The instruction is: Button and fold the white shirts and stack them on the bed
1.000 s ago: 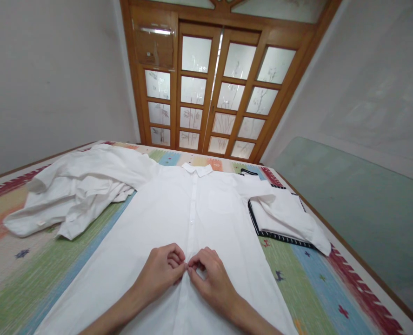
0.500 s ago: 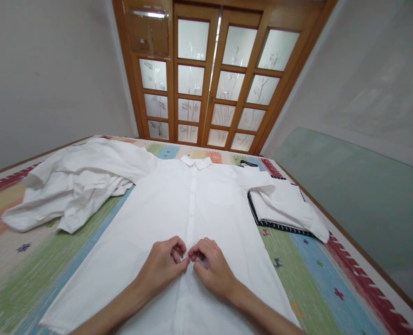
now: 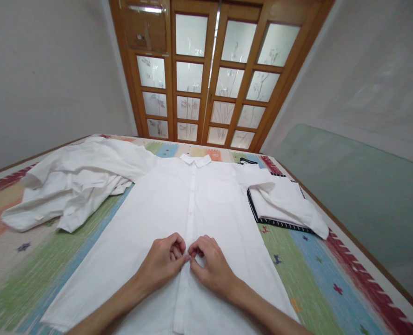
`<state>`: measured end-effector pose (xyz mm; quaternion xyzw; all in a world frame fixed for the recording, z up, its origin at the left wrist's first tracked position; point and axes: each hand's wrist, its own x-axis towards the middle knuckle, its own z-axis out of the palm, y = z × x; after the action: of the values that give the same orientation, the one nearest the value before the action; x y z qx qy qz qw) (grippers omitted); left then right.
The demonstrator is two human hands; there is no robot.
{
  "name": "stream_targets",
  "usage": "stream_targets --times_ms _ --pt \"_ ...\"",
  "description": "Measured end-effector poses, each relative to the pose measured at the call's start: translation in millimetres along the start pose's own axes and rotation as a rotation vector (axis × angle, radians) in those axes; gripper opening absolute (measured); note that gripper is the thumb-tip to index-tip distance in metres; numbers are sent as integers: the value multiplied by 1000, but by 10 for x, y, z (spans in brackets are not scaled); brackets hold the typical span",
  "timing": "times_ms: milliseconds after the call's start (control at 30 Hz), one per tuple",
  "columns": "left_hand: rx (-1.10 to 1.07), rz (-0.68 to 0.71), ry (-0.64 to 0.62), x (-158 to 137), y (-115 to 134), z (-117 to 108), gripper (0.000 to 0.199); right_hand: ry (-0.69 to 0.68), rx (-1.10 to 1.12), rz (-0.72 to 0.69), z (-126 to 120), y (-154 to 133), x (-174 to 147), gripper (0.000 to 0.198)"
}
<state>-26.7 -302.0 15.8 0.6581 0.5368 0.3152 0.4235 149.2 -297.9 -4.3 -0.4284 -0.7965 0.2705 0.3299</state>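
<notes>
A white button-up shirt [image 3: 157,209] lies spread flat in front of me, its collar [image 3: 195,161] at the far end and its front placket [image 3: 191,200] running toward me. Over the lower placket, my left hand [image 3: 166,256] pinches the cloth with thumb and curled fingers. My right hand [image 3: 209,263] pinches at the same spot from the other side, fingertips almost meeting the left ones. The button or bit of edge between the fingertips is too small to make out.
A crumpled heap of white clothing [image 3: 77,181] lies to the left, touching the shirt's sleeve. On the right, folded white cloth with black striped trim [image 3: 283,204] lies under the other sleeve. Beneath is a colourful patterned cover [image 3: 318,274]. Wooden glazed doors [image 3: 206,79] stand behind.
Both hands stay at the same place on the placket, with only slight finger shifts. The view has tilted a little, and the shirt's lower placket end now shows.
</notes>
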Motion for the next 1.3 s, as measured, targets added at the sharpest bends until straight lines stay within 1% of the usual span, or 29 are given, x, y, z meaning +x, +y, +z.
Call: stream_targets --times_ms 200,300,400,533,800,933,1167,1300 --pt "50 22 8 10 -14 -45 9 -9 -30 -16 21 23 -1 8" --pt "25 4 33 24 -40 -35 9 -15 -40 -16 15 19 2 8" --pt "-44 -20 49 31 -47 -25 13 -12 -23 -11 -4 3 3 11" --pt "-127 -26 50 32 -39 -29 23 40 19 -6 -24 -12 8 11" --pt "-142 -15 78 41 3 -39 34 38 5 -9 -3 3 2 10" --pt "-167 -23 61 43 23 -52 35 24 29 -11 -26 -12 9 6" --pt "-181 -36 15 53 -5 -62 32 30 52 -13 -48 -28 24 7" --pt "-141 -27 1 51 8 -77 32 24 58 0 -47 -22 24 9"
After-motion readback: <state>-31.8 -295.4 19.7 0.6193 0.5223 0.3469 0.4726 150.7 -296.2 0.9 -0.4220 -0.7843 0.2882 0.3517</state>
